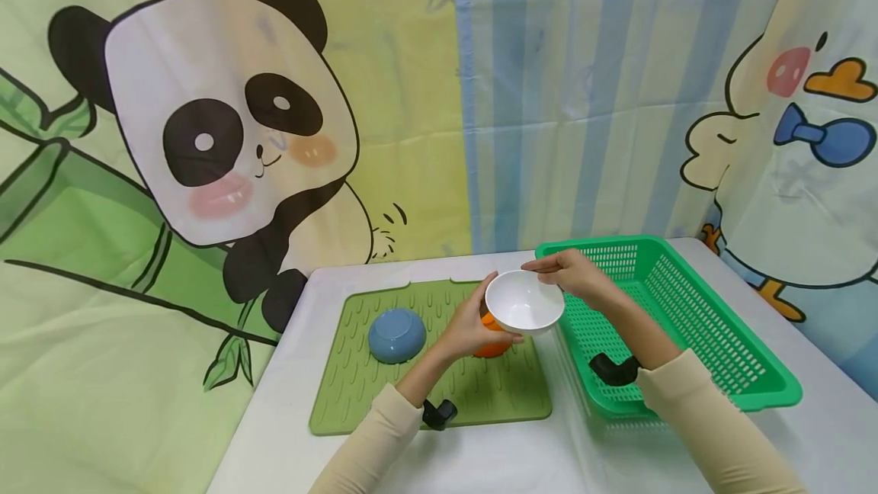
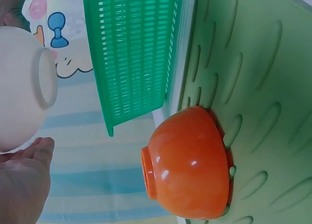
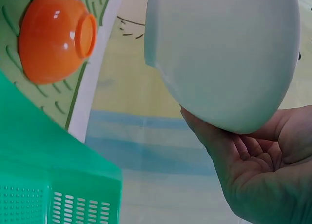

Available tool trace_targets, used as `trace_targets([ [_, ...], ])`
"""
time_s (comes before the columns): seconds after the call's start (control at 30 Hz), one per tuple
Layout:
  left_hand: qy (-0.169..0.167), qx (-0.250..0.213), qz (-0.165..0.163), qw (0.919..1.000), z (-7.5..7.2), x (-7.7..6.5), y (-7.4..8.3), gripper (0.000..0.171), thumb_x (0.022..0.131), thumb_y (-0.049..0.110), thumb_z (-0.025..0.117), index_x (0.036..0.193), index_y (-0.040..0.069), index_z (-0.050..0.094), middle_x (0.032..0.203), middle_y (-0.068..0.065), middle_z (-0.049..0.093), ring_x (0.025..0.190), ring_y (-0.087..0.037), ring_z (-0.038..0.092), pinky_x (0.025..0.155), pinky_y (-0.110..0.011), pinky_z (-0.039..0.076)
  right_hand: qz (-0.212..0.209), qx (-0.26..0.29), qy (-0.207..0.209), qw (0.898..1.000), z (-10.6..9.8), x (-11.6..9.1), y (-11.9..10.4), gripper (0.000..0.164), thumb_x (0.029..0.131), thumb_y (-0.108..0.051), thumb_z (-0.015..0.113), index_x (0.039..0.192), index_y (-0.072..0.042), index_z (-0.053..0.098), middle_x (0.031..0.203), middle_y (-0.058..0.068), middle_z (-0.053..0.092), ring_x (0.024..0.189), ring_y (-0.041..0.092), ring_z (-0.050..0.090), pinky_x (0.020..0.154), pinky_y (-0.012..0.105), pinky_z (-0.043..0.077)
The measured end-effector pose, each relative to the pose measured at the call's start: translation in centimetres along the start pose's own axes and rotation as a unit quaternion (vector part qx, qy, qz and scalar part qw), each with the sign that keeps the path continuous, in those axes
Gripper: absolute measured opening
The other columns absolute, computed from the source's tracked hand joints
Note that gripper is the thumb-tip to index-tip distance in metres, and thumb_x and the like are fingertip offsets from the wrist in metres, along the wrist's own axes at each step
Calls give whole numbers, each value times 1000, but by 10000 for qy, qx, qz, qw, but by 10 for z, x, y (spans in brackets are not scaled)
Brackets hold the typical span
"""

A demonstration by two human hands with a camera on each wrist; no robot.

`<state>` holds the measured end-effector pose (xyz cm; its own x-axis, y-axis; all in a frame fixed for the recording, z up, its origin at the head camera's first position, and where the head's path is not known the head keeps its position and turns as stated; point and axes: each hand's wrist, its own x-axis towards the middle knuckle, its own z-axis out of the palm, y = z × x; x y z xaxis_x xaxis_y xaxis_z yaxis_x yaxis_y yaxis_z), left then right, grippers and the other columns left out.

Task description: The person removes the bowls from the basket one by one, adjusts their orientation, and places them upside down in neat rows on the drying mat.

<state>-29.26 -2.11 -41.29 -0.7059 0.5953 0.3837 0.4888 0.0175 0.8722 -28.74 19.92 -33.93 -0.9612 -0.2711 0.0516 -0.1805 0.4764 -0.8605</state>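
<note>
A white bowl [image 1: 524,303] is held up between both hands, its mouth facing the head camera. My left hand [image 1: 469,326] grips its left side, thumb near the rim and fingers below. At the upper right edge, my right hand [image 1: 579,274] pinches the rim; the right wrist view shows the bowl's outer wall above the right hand [image 3: 263,170]. Behind the white bowl and partly hidden in the head view, an orange bowl [image 2: 190,165] lies upside down on a green mat [image 1: 343,402]. To its left a blue bowl [image 1: 396,335] is also upside down on the mat.
A green perforated basket [image 1: 789,387] stands on the white table [image 1: 267,418] to the right of the mat, under the right forearm. Behind the table hangs a cloth [image 1: 411,136] printed with cartoon animals.
</note>
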Motion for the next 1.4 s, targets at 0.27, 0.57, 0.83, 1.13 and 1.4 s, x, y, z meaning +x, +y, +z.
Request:
trace_targets([
  [0.27,-170,-270,243,9992,-1,-6,21,89,70,-6,76,142,-2,23,135,-18,39,118,-25,47,93,-28,44,-20,-18,-32,10000,4,-1,-2,30,93,0,50,122,5,58,125,25,52,108,37,53,75,34,53],
  [0.57,-148,-432,178,9988,-3,-9,20,91,70,-8,76,143,0,23,137,-17,38,121,-26,45,96,-32,43,-174,11,-9,9998,8,-2,2,31,93,-4,52,123,2,58,124,21,55,112,36,51,78,36,52],
  [0.83,-105,-497,345,9981,-13,-13,29,90,70,-8,75,143,-3,22,137,-21,36,120,-30,45,96,-36,43,-1302,109,404,9906,14,-8,8,39,96,-28,51,129,-8,55,127,9,56,118,26,50,89,38,48],
  [1.13,230,-855,-106,9960,-39,-17,51,86,74,1,76,143,0,25,137,-19,36,119,-32,47,96,-40,43,-3873,-1102,1077,9090,17,-34,-20,75,69,-1,78,133,9,41,134,24,44,125,31,42,101,30,37],
  [1.4,456,-1113,-174,9926,-50,-18,75,82,75,6,76,142,1,29,136,-19,38,118,-32,48,93,-37,45,-5082,-1734,1433,8313,20,-15,-1,94,60,-25,87,132,13,40,136,24,42,125,31,41,102,26,34],
])
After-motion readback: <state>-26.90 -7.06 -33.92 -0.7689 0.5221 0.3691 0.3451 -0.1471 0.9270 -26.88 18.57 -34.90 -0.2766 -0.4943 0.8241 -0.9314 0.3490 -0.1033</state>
